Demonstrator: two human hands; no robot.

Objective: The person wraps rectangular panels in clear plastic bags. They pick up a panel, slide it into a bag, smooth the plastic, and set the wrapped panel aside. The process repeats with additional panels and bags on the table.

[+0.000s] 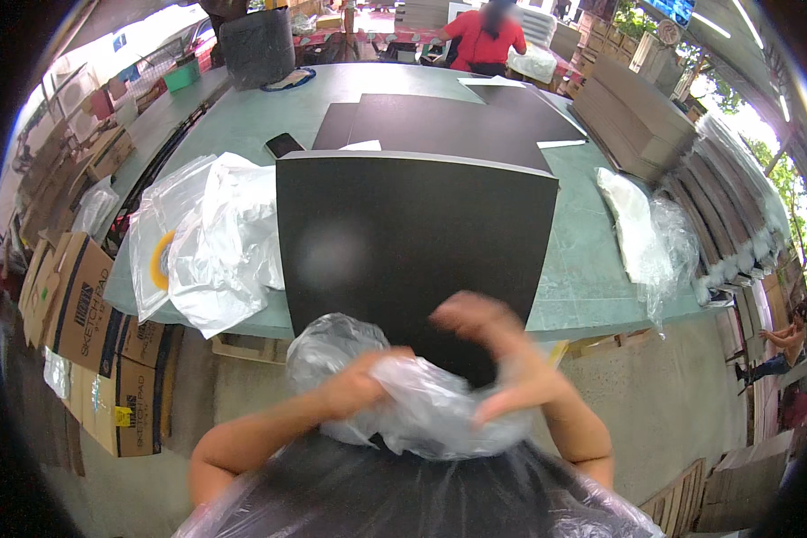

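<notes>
A wide black board [412, 233] with a pale far edge extends from the table toward me. Around its near end, clear plastic film [435, 408] is bunched up. Below that, more of the clear film lies over a dark surface close to my body. My left hand [354, 387] is closed on the crumpled film, its fingertips partly hidden in the folds. Above the film and the board's near end, my right hand [502, 354] is raised with thumb and fingers apart, blurred at the fingertips. The thumb is at the film; whether it touches cannot be told.
On the green table [592, 260] lie several clear plastic bags [229, 242], a yellow tape roll [161, 260], a phone [284, 144] and more black boards [448, 125]. Crumpled plastic [632, 224] is at right. Cardboard boxes [81, 314] stand left. A person in red [489, 40] sits beyond.
</notes>
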